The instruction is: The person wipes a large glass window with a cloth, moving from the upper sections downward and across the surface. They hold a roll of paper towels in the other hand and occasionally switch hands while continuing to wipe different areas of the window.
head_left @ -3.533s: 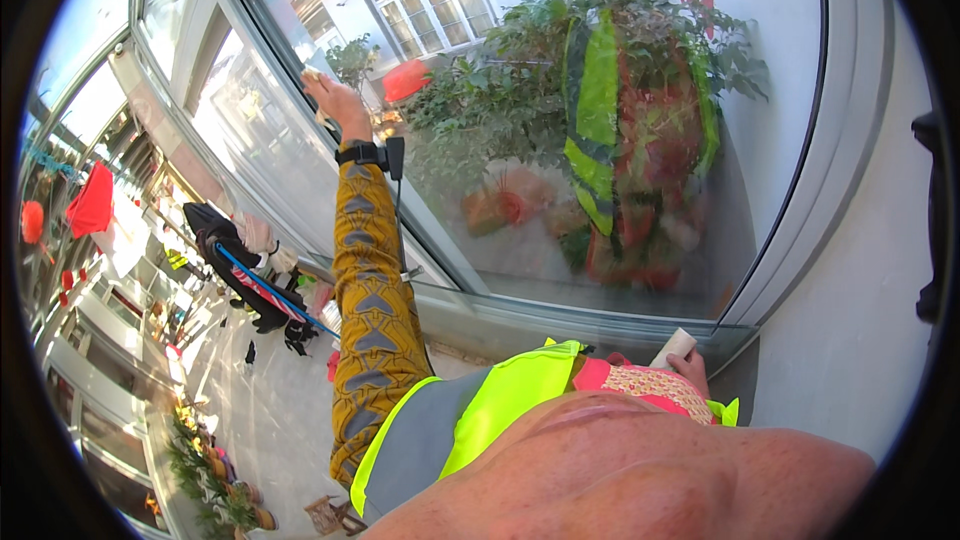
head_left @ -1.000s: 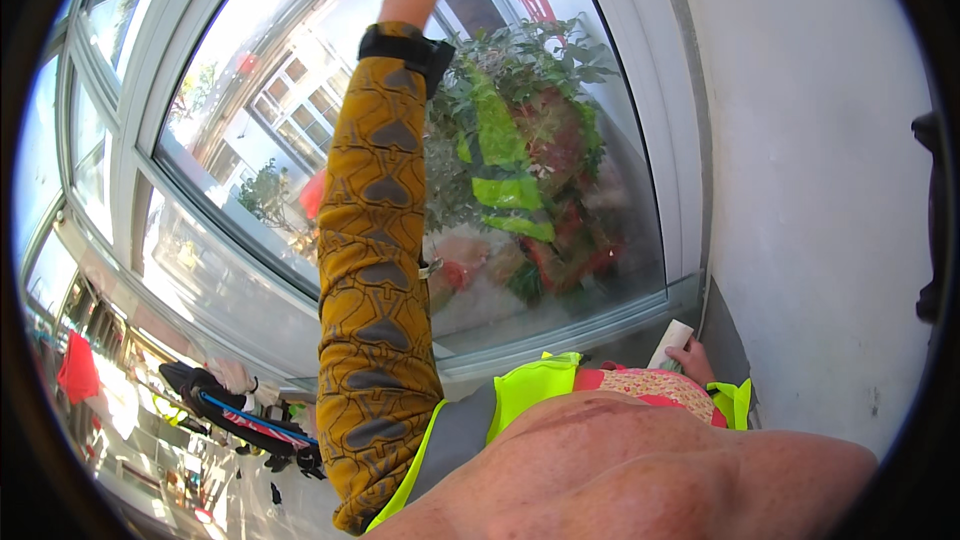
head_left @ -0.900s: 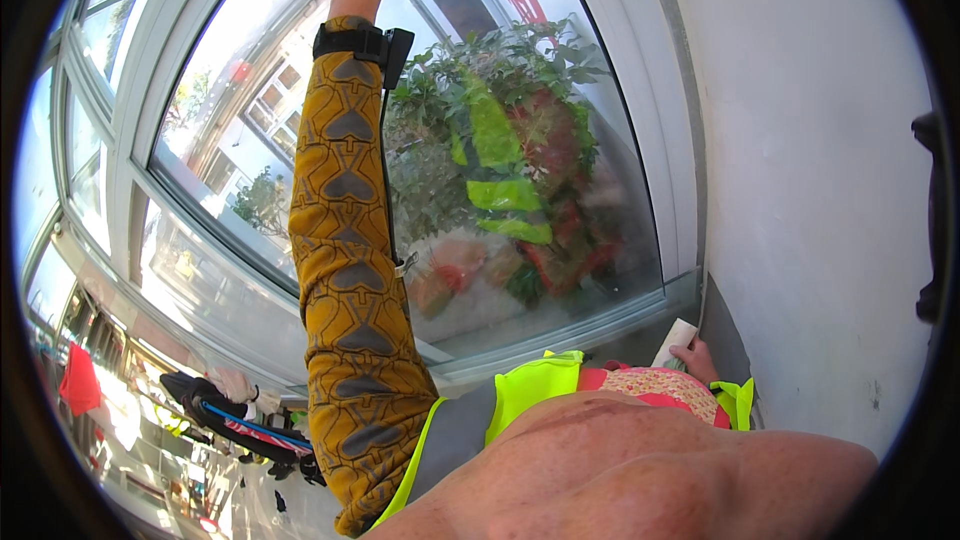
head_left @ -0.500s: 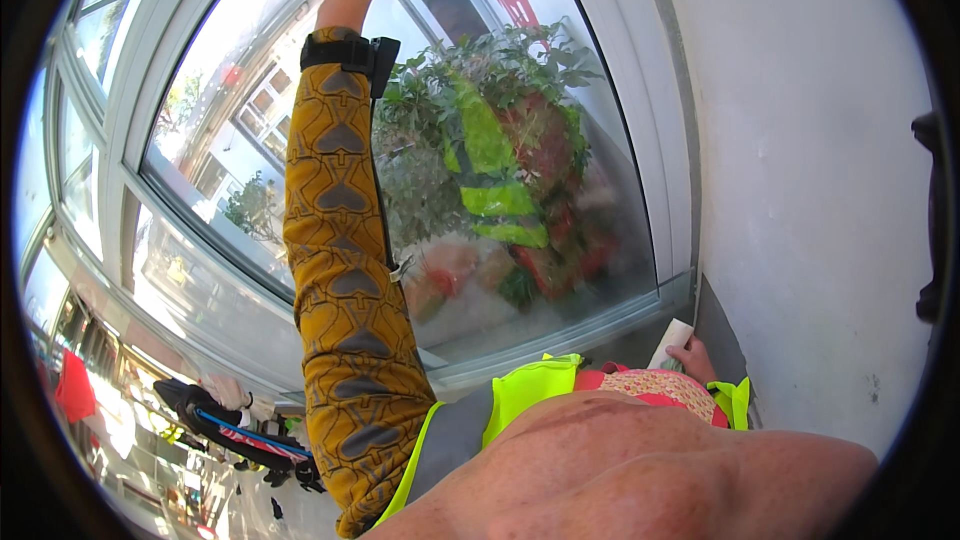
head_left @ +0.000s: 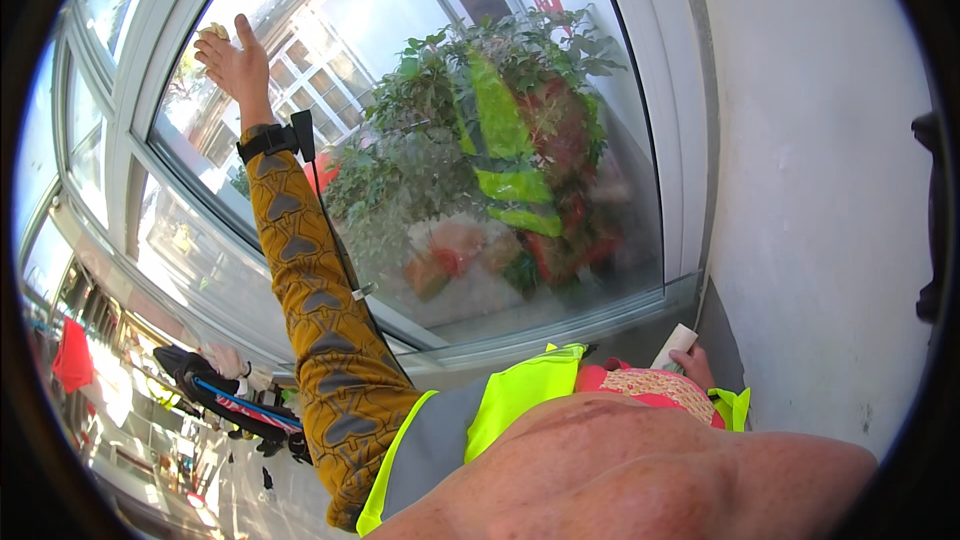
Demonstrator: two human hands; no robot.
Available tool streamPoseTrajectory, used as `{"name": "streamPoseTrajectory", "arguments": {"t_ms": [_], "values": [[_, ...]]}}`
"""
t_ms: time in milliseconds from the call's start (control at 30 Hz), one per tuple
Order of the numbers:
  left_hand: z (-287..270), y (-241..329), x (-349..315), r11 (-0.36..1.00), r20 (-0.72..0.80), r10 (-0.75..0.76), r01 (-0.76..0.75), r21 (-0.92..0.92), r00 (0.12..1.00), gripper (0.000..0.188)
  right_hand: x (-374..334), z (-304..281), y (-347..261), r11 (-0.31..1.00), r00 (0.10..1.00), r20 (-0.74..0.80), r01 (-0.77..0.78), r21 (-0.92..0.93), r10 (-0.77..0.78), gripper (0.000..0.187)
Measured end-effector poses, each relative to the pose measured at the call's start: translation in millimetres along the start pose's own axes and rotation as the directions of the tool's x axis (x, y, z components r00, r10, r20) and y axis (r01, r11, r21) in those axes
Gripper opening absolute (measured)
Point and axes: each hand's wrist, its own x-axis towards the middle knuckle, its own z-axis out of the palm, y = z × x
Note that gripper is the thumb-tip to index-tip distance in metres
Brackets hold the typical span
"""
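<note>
My left arm, in a brown patterned sleeve, stretches up to a large window pane [head_left: 420,240]. At the pane's upper left, my left hand [head_left: 241,68] has its fingers extended and thumb apart. A crumpled pale wad [head_left: 214,31] shows past the fingertips, held against the glass; its material cannot be made out. Haze covers the lower part of the pane, and the glass there looks blurred. Low on the right, my right hand [head_left: 694,364] closes around a white roll [head_left: 674,344], partly hidden behind my body. A black strap with a small device circles my left wrist.
A white frame [head_left: 690,170] borders the pane, with a pale wall [head_left: 810,180] to the right. Leafy plants [head_left: 430,130] and a building show in the glass, along with a reflected yellow vest. A dark bag-like object [head_left: 240,400] with a blue strip lies lower left.
My left hand has moved left and down across the upper pane, and the pale wad now shows at its fingertips. The right hand stays about where it was with the roll.
</note>
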Motion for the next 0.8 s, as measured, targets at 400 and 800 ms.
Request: {"name": "streamPoseTrajectory", "arguments": {"t_ms": [400,800], "values": [[15.0,129.6,-283.8,0.715,0.435,0.675,-0.675,-0.184,0.596,0.106,31.2,46.4,-10.6,0.998,0.97,0.242,-0.025,-0.056,0.038,0.048],[-35.9,-103.7,-110.3,0.999,0.124,-0.054,0.053,0.009,0.991,0.107,13.1,22.7,4.6,0.997,0.995,0.092,-0.023,-0.067,0.029,0.044]]}}
